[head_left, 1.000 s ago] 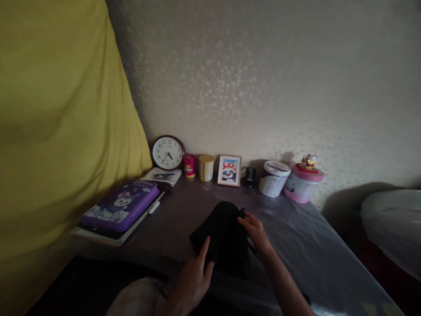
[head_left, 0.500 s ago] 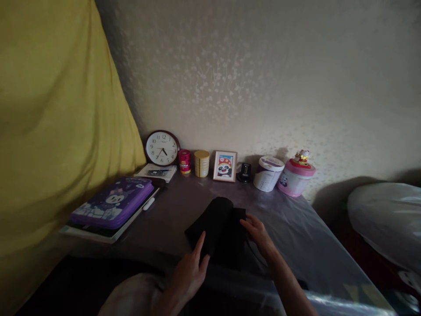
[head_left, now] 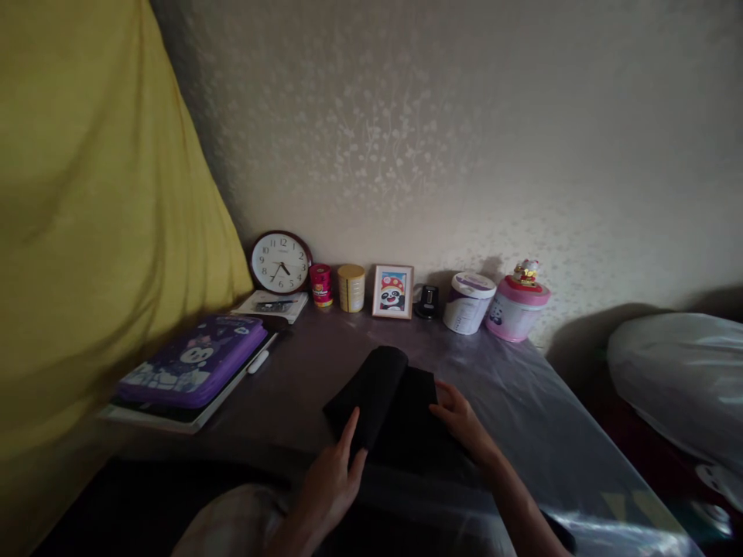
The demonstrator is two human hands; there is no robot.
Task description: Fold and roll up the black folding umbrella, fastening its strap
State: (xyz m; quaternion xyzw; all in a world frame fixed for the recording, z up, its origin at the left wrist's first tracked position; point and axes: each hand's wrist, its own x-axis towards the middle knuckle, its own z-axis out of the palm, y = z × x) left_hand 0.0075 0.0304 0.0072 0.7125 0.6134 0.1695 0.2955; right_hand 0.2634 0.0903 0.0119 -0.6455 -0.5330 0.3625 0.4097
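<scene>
A black folded sheet, apparently cloth (head_left: 371, 398), lies near the front of the table. Its left part is doubled over into a thick rounded fold, and its right part lies flat. My left hand (head_left: 330, 483) grips the lower end of that fold, index finger and thumb showing on top and the other fingers hidden. At the flat part's right edge, my right hand (head_left: 461, 418) pinches the sheet between thumb and fingers.
Along the wall stand a clock (head_left: 282, 263), a pink can (head_left: 320, 286), a yellow can (head_left: 351, 288), a framed panda picture (head_left: 393, 292) and two tubs (head_left: 469, 305). A purple case (head_left: 194, 360) lies on books at left, beside a yellow curtain (head_left: 110, 193).
My right hand has moved slightly right and down, drawing the sheet's right part out wider. My left hand stays on the fold. The view has shifted a little.
</scene>
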